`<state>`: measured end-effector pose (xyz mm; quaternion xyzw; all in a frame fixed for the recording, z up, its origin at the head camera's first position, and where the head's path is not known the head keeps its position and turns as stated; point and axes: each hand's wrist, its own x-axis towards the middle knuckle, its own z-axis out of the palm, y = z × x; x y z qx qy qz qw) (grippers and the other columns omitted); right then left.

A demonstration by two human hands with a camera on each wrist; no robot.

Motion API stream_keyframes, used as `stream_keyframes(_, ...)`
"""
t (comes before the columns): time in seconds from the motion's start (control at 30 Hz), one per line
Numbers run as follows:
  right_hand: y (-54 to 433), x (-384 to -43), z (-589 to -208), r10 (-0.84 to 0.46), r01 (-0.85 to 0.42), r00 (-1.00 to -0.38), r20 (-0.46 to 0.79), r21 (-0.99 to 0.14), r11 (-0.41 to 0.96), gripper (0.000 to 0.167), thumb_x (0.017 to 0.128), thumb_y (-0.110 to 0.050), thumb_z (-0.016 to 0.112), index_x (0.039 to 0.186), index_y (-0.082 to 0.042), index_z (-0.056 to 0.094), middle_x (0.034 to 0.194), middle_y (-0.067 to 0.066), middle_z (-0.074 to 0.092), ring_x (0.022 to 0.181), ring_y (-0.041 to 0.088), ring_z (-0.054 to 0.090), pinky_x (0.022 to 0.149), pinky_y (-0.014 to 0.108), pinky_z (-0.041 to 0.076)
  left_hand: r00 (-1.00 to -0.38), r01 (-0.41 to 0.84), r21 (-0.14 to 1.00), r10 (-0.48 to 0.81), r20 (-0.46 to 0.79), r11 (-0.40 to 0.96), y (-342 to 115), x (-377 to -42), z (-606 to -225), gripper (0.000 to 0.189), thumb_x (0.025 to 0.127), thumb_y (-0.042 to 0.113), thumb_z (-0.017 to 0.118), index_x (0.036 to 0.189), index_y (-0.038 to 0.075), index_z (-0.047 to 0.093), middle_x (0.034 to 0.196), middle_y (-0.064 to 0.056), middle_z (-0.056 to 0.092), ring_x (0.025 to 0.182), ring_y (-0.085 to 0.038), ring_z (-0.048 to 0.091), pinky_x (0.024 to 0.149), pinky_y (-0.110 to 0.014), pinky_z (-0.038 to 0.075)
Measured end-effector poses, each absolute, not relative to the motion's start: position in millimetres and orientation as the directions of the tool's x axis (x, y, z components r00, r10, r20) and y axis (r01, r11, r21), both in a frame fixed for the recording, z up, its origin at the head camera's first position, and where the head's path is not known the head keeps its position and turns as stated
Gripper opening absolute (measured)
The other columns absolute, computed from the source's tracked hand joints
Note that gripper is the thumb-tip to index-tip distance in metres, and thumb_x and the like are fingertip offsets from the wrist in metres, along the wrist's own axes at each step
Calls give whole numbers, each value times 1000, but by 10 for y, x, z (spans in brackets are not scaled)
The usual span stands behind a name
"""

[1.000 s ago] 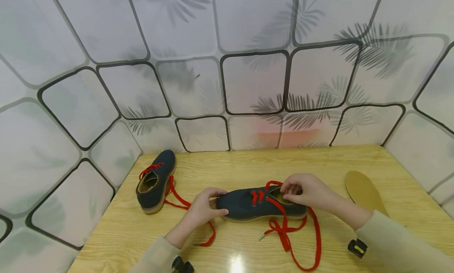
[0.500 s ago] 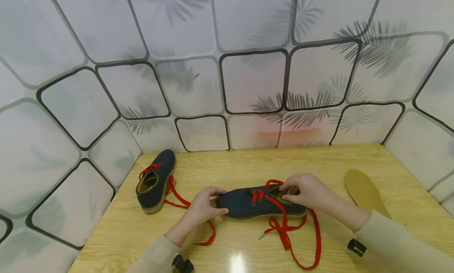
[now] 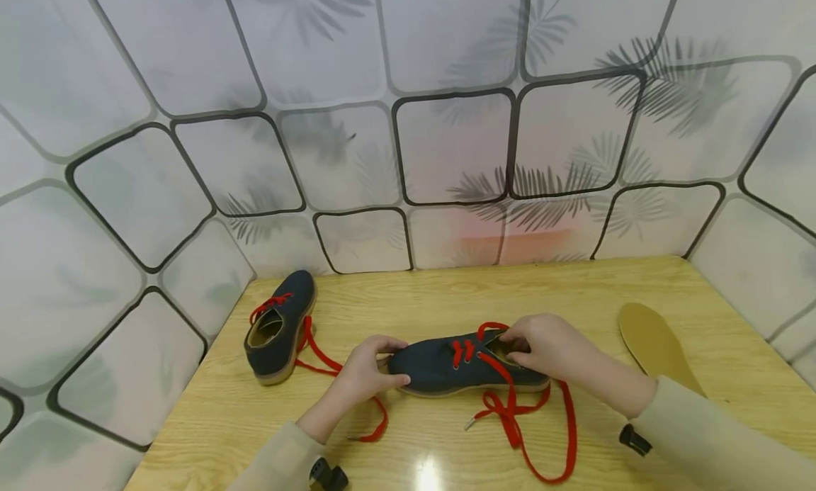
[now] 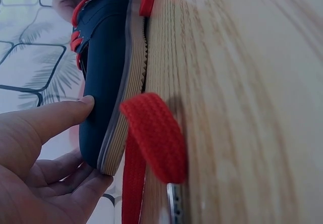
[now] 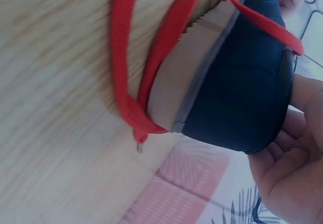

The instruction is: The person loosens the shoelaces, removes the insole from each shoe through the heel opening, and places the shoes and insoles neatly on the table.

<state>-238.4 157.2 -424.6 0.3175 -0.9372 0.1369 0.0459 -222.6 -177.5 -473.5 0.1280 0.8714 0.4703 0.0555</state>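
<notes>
A navy shoe (image 3: 423, 367) with red laces lies sole-down on the wooden table, toe to the left. My left hand (image 3: 363, 370) grips its toe. In the left wrist view the thumb (image 4: 70, 115) presses the upper, while the fingers (image 4: 86, 193) reach round the toe's tip. At the heel end, my right hand (image 3: 551, 346) holds the shoe's collar with curled fingers, its fingertips in the opening and partly hidden. The right wrist view shows this hand against the dark heel (image 5: 232, 98). The red laces (image 3: 510, 413) trail loose in front of the shoe.
A matching navy shoe (image 3: 304, 303) stands at the back left, its red lace (image 3: 319, 353) running behind my left hand. A tan insole (image 3: 653, 339) lies flat on the right, partly covered by my right sleeve. Patterned cloth walls (image 3: 459, 151) border the table (image 3: 395, 300).
My right hand has shifted slightly, its fingertips sitting a little further into the shoe's opening. The left hand and the shoe stay in place.
</notes>
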Motion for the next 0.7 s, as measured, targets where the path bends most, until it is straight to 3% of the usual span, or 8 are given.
stream_keyframes(0.27,1524,-2421,-4178,-587,-588,-807,63,-176,789,28,86,-14,89,112,-6,83,101,4,82,79,11,71,66,27,62,-961,177,827,275,29,533,-1767,-2222,-4734,49,85,-1,88,130,-1,68,132,-20,64,128,-42,63,108,-50,60)
stream_keyframes(0.47,1473,-2427,-4138,-591,-588,-806,13,-124,799,28,86,-14,89,112,-4,82,104,8,82,87,21,75,73,33,66,-961,176,827,275,28,533,-1766,-2222,-4735,49,85,-1,88,130,-1,68,132,-20,64,129,-42,62,109,-51,59)
stream_keyframes(0.7,1450,-2432,-4124,-608,-607,-794,8,-84,791,21,84,-13,90,103,-6,83,95,4,80,81,17,72,71,32,64,-960,179,827,277,30,532,-1764,-2226,-4735,49,85,-1,87,131,-1,68,132,-20,64,130,-42,62,109,-50,59)
